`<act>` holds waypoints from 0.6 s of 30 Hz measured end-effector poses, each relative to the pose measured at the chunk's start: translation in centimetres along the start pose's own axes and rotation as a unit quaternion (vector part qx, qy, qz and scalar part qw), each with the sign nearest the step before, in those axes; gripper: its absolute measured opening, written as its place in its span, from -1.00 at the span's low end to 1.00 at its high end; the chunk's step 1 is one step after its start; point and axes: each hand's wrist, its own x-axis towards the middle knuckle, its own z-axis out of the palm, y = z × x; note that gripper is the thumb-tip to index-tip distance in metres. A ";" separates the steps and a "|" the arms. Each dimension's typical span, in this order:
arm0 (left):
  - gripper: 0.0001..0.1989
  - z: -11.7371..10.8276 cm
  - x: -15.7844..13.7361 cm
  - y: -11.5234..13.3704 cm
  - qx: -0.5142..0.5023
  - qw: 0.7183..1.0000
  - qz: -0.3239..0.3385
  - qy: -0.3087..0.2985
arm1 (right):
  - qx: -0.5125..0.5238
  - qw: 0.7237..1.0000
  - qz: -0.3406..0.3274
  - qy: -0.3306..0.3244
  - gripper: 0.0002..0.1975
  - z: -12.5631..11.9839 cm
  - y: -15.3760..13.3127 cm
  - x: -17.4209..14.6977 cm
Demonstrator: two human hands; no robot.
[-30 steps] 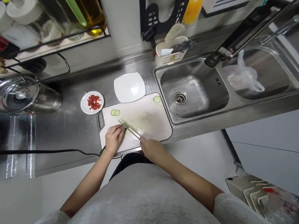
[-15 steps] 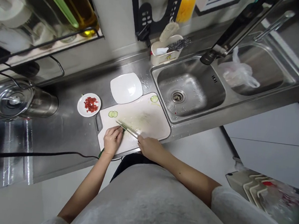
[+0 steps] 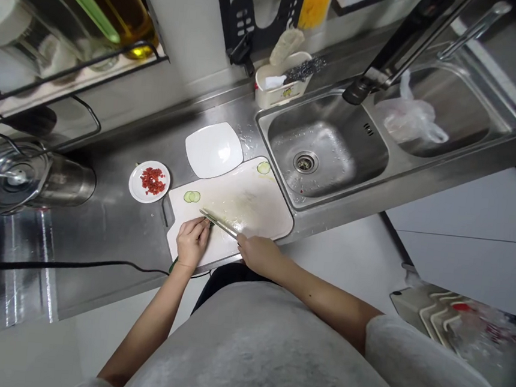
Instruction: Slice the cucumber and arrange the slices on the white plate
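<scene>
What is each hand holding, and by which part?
The right hand holds the knife by its handle end; the left hand holds the mostly hidden cucumber near its end at the knife.

Head view, one camera, worn on the person's head: looked forward and steeply down over the grey shirt (image 3: 244, 349), which filled the lower middle, onto the steel tabletop (image 3: 110, 229). Left hand (image 3: 192, 242), right hand (image 3: 259, 255) and cutting board (image 3: 256, 211) lay near centre, small, seen from well above. Tabletop ran aslant, lower left to upper right; shelf (image 3: 80, 84) loomed large at upper left, cut by the edge, and double sink (image 3: 342, 165) spread at upper right.
</scene>
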 end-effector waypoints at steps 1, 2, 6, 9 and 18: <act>-0.82 0.0 0.0 0.0 -0.001 1.000 -0.002 0.000 | -0.001 1.000 0.001 -0.002 -0.70 0.0 0.0 0.0; -0.82 0.0 0.0 0.0 -0.001 1.000 -0.004 -0.001 | -0.001 1.000 0.001 -0.004 -0.70 0.0 0.0 0.0; -0.80 -0.1 -0.1 0.0 -0.009 1.000 -0.019 -0.014 | 0.004 1.000 -0.001 -0.003 -0.69 0.0 0.0 0.0; -0.78 0.0 -0.1 -0.1 -0.016 0.999 -0.033 -0.024 | 0.010 1.000 0.000 -0.006 -0.68 0.0 0.1 0.2; -0.79 0.0 -0.1 0.1 -0.017 0.999 -0.034 -0.017 | 0.016 1.000 -0.005 0.007 -0.67 0.8 0.3 1.4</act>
